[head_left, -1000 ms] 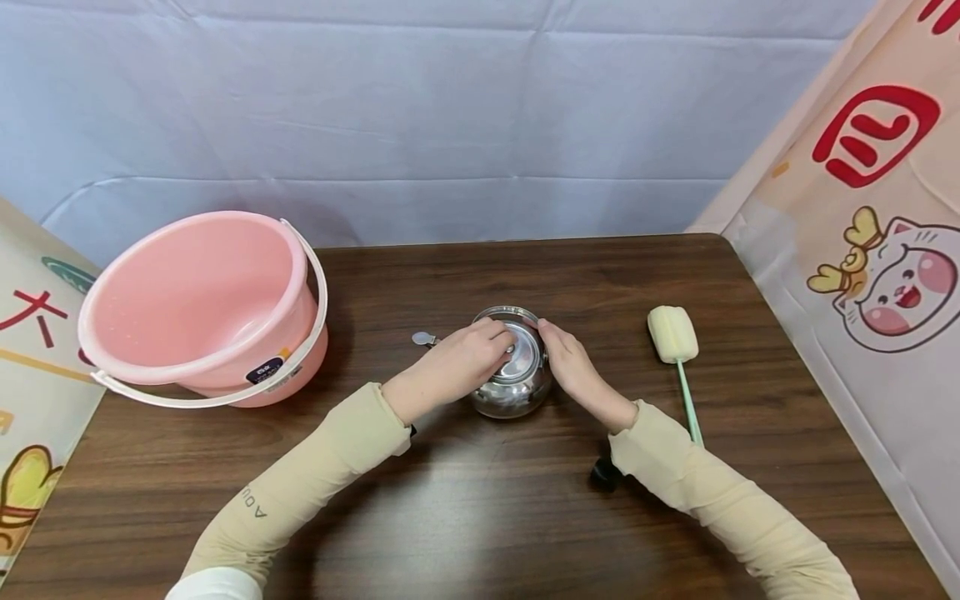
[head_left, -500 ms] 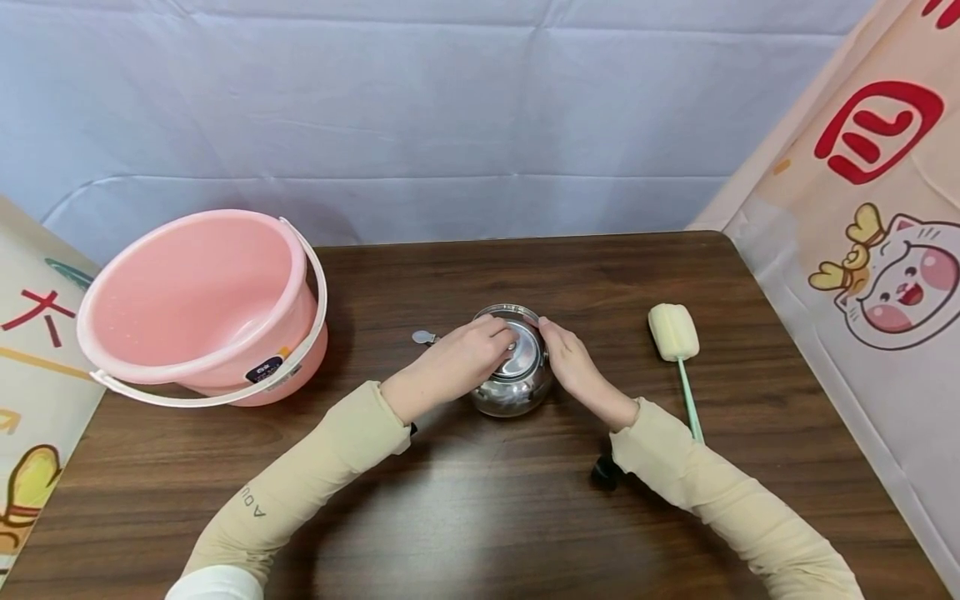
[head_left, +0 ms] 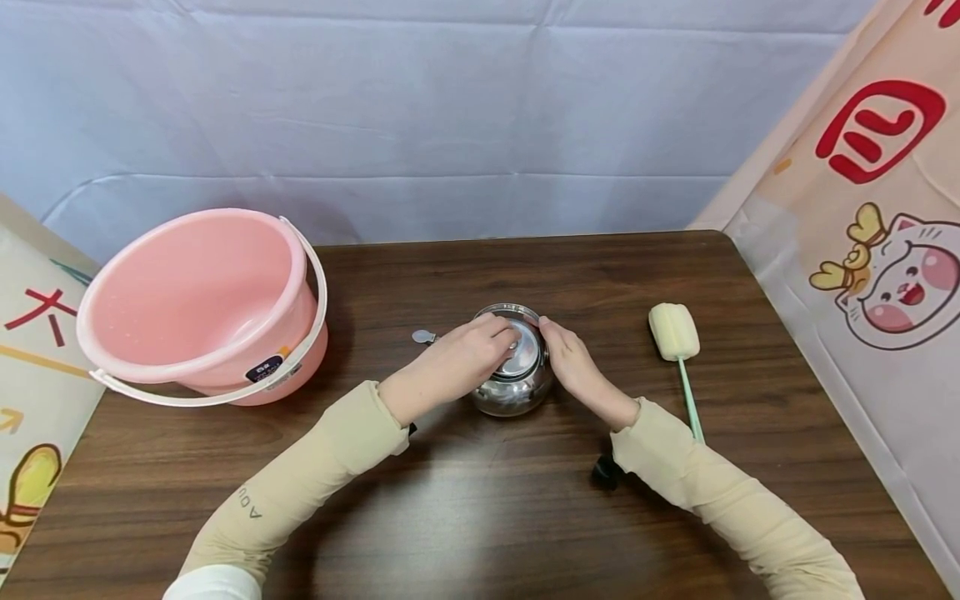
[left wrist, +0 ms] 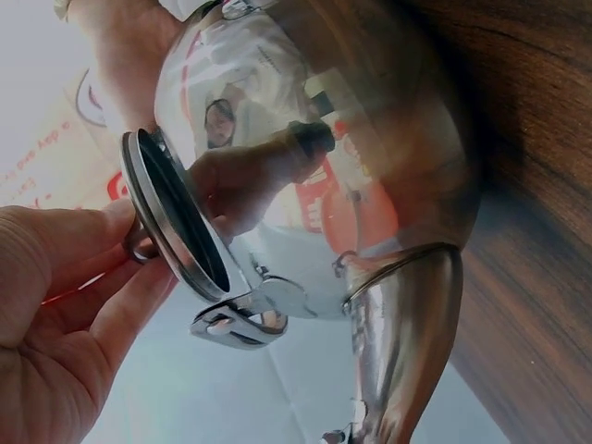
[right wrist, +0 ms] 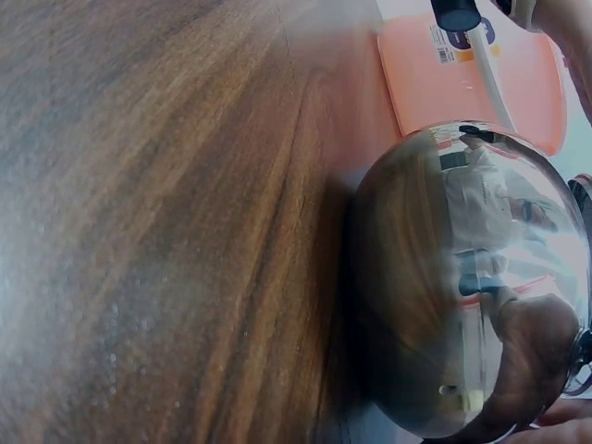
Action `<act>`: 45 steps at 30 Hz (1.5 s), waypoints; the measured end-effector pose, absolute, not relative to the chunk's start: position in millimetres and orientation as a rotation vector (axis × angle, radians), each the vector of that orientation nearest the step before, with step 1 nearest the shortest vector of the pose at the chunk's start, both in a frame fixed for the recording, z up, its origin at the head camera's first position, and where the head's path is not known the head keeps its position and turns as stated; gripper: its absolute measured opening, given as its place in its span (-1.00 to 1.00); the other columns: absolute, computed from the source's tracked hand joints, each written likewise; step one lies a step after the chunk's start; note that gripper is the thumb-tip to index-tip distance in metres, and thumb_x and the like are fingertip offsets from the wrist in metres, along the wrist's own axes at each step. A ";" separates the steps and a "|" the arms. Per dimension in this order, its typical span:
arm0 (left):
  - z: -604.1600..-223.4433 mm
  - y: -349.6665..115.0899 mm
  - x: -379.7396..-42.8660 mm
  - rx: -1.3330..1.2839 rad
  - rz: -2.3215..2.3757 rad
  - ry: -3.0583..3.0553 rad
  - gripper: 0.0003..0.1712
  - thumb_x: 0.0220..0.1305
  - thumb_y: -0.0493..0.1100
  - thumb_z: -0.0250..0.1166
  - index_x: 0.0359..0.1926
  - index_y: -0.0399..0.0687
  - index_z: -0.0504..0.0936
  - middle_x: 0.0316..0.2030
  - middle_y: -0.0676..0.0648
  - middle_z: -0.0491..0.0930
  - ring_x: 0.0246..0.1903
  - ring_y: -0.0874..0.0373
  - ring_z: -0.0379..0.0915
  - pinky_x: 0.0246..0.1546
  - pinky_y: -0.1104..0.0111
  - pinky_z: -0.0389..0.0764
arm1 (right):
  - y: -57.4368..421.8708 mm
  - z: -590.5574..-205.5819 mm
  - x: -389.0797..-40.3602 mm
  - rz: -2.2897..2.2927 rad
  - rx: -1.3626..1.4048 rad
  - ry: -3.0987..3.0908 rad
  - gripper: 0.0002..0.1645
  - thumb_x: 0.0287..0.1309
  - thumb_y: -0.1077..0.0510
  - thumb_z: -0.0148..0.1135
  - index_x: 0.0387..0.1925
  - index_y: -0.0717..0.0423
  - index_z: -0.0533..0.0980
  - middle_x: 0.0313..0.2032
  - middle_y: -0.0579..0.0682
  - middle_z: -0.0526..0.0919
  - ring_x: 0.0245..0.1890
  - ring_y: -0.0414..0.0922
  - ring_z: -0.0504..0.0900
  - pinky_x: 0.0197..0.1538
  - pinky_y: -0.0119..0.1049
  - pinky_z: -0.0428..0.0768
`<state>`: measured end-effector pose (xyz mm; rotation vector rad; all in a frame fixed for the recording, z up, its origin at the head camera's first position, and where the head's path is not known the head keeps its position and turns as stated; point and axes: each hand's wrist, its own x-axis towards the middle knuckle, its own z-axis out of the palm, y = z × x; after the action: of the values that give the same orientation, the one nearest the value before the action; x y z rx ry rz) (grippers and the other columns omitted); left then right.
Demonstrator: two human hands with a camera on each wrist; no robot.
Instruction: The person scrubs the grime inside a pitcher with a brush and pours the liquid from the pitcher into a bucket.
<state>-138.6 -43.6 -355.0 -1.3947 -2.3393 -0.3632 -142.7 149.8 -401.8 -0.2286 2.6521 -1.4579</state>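
A shiny steel teapot [head_left: 510,398] stands on the brown table, its spout [left wrist: 407,342] toward the left. My left hand [head_left: 461,358] pinches the knob of the teapot's round lid [head_left: 527,354]. In the left wrist view the lid [left wrist: 171,217] is tilted, with its dark underside showing, apart from the body at least in part. My right hand [head_left: 573,367] rests with fairly straight fingers against the teapot's right side. Only a few of its fingers [right wrist: 569,430] show in the right wrist view, low at the right edge.
A pink bucket [head_left: 311,367] with a white handle stands at the left. On the right lies a sponge brush [head_left: 673,332] with a green handle, partly behind the right sleeve. A pale cloth [head_left: 450,125] hangs behind the table [head_left: 450,517].
Hands, teapot, bucket and brush stay nearly where they were. The lid looks slightly higher and more tilted under my left fingers than a second ago.
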 end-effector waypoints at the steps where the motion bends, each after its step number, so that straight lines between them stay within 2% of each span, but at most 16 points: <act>1: -354.2 -43.8 -138.3 -1.395 -0.362 -2.336 -0.86 0.18 -0.37 0.18 -0.22 -0.30 0.58 -0.26 -0.11 0.54 -0.18 0.08 0.47 -0.11 0.42 0.47 | 149.8 -401.8 -142.8 -1.459 -0.234 2.650 -0.40 0.43 0.03 -0.41 0.18 0.38 0.32 0.22 0.25 0.31 0.28 0.06 0.23 0.29 -0.14 0.14; 8: -346.7 -46.9 -135.7 -1.389 -0.375 -2.308 -0.84 0.17 -0.38 0.18 -0.20 -0.31 0.58 -0.25 -0.12 0.55 -0.19 0.07 0.48 -0.13 0.44 0.48 | 150.9 -402.3 -141.8 -1.438 -0.215 2.678 -0.38 0.41 0.00 -0.40 0.19 0.39 0.31 0.16 0.29 0.37 0.23 0.09 0.30 0.24 -0.08 0.21; 14: -338.4 -51.1 -133.7 -1.370 -0.364 -2.295 -0.84 0.16 -0.38 0.20 -0.21 -0.31 0.58 -0.24 -0.12 0.56 -0.23 0.08 0.48 -0.15 0.45 0.47 | 151.0 -402.1 -141.7 -1.434 -0.231 2.665 -0.38 0.42 0.01 -0.44 0.18 0.38 0.32 0.23 0.28 0.27 0.29 0.08 0.19 0.30 -0.12 0.12; 17: -334.1 -53.7 -132.7 -1.369 -0.365 -2.282 -0.84 0.14 -0.39 0.21 -0.21 -0.32 0.58 -0.23 -0.12 0.56 -0.23 0.08 0.48 -0.13 0.45 0.46 | 150.5 -401.7 -141.3 -1.440 -0.220 2.668 -0.39 0.42 0.03 -0.42 0.18 0.38 0.32 0.23 0.28 0.28 0.29 0.08 0.21 0.29 -0.12 0.13; 22: -328.9 -58.7 -131.6 -1.372 -0.367 -2.265 -0.79 0.09 -0.44 0.21 -0.20 -0.33 0.57 -0.22 -0.13 0.56 -0.21 0.07 0.48 -0.09 0.44 0.45 | 150.6 -401.2 -141.4 -1.448 -0.216 2.666 -0.40 0.42 0.02 -0.40 0.19 0.39 0.30 0.18 0.27 0.35 0.24 0.08 0.28 0.25 -0.10 0.20; 28: -326.4 -65.9 -130.9 -1.364 -0.372 -2.270 -0.71 -0.02 -0.48 0.24 -0.17 -0.35 0.55 -0.21 -0.16 0.55 -0.19 0.06 0.47 -0.10 0.44 0.45 | 151.8 -400.3 -140.7 -1.463 -0.242 2.647 -0.38 0.42 0.01 -0.42 0.21 0.38 0.29 0.20 0.26 0.34 0.25 0.08 0.27 0.25 -0.09 0.20; 36: -326.3 -77.2 -130.2 -1.323 -0.431 -2.247 -0.80 0.12 -0.42 0.22 -0.19 -0.37 0.56 -0.22 -0.16 0.56 -0.21 0.06 0.48 -0.13 0.42 0.48 | 151.4 -401.9 -141.2 -1.456 -0.263 2.667 -0.40 0.42 0.01 -0.41 0.20 0.36 0.30 0.20 0.27 0.33 0.26 0.08 0.26 0.26 -0.09 0.18; 45: -323.8 -89.2 -130.0 -1.288 -0.500 -2.265 -0.81 0.12 -0.39 0.25 -0.20 -0.36 0.56 -0.24 -0.15 0.55 -0.22 0.05 0.47 -0.15 0.38 0.49 | 150.7 -402.0 -141.5 -1.459 -0.273 2.680 -0.41 0.42 0.03 -0.40 0.17 0.36 0.34 0.18 0.26 0.36 0.25 0.07 0.27 0.26 -0.10 0.19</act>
<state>-130.0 -89.2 -323.8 -1.2877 -2.2646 -0.4996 -141.5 150.7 -402.0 -0.2726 2.6800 -1.4586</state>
